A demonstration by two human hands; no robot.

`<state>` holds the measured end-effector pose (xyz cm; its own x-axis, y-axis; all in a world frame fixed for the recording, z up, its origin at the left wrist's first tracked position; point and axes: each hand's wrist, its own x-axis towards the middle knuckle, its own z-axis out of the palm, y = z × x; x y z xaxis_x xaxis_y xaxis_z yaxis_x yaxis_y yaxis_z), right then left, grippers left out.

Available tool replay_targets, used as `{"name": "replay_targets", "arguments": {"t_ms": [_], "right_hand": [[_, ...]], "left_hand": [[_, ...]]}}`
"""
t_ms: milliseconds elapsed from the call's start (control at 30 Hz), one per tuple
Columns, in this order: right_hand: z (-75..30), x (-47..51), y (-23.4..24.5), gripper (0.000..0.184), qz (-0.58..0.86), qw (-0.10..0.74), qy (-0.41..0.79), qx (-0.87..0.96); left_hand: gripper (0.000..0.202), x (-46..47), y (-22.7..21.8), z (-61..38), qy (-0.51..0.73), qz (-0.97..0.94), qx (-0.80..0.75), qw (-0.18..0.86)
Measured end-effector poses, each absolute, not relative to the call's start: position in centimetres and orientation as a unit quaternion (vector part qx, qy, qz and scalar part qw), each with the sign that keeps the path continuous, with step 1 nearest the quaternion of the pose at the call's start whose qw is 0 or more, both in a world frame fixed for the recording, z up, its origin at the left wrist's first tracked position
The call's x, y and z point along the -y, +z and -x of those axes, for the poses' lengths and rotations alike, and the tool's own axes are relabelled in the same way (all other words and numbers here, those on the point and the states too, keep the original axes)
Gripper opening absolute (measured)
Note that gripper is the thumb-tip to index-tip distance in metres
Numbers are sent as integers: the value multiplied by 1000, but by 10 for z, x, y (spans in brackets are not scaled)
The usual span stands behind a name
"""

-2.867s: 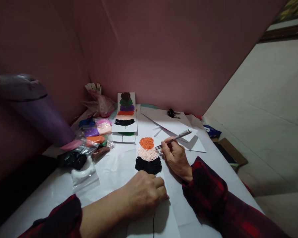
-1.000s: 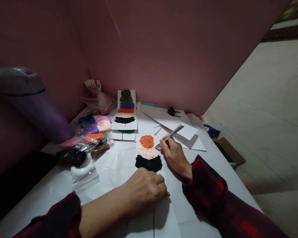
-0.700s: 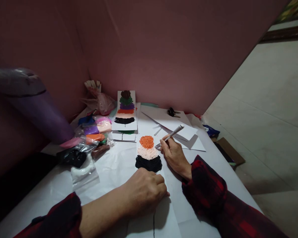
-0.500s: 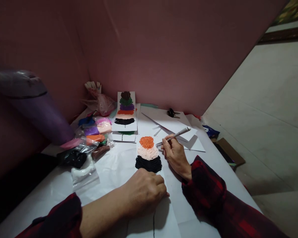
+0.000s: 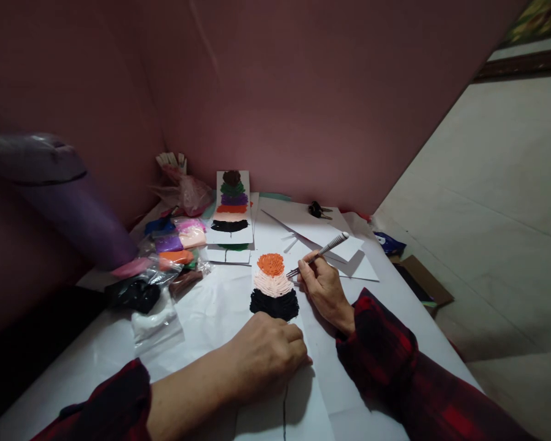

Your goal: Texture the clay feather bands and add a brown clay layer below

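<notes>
My right hand (image 5: 324, 285) is closed round the handle of a fork (image 5: 333, 244). Its tines are at the right edge of the pale peach clay band (image 5: 270, 284). Above that band lies orange clay (image 5: 270, 264), and below it black clay (image 5: 274, 304), all with a ridged texture on a white paper strip (image 5: 303, 404). My left hand (image 5: 270, 349) rests on the strip just below the black clay, fingers curled under; whatever they may hold is hidden. A black line runs down the paper below that hand.
Bagged coloured clay (image 5: 174, 257) lies at the left. Behind stands a card with stacked clay bands (image 5: 232, 208). Loose white sheets (image 5: 298, 217) and keys (image 5: 319, 210) are at the back. A purple cylinder (image 5: 78, 208) leans at far left, and a pink wall (image 5: 275, 98) rises behind.
The fork's tines have shifted slightly left and down, onto the edge of the peach clay. My left hand has stayed in place.
</notes>
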<state>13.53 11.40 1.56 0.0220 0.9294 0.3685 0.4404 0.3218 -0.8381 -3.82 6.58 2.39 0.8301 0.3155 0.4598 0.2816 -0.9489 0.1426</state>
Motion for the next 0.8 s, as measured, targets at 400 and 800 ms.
{"name": "replay_targets", "arguments": {"t_ms": [400,800], "right_hand": [[-134,-116,21,16,529,445,228,686],[-133,-116,16,19,552,488,244,631]], "left_hand": [[31,-67,25,38,230,-960,-157,35],[31,-67,22,39,234,-959,-156,35]]}}
